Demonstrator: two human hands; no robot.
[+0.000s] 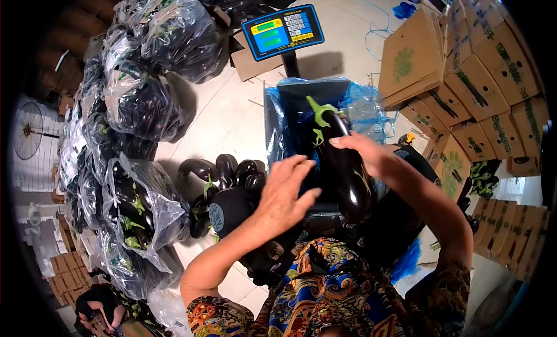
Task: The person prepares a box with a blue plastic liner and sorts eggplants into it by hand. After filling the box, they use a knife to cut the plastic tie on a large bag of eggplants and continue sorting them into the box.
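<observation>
A large dark purple eggplant (349,183) with a green stem and cap hangs over a dark bin (281,102) in front of me. My right hand (366,152) grips its right side, thumb across the upper part. To its left, my left hand (286,189) is open, fingers spread, with nothing in it. Clear bluish plastic (361,102) lines the bin and folds over its rim. What lies deep in the bin is hidden by shadow and the eggplant.
Behind the bin stands a scale display (282,31) on a post. Several loose eggplants (226,170) lie on the floor at left, beside stacked clear bags of eggplants (136,212). Cardboard boxes (470,76) are piled at right. Another person (100,308) is at the lower left.
</observation>
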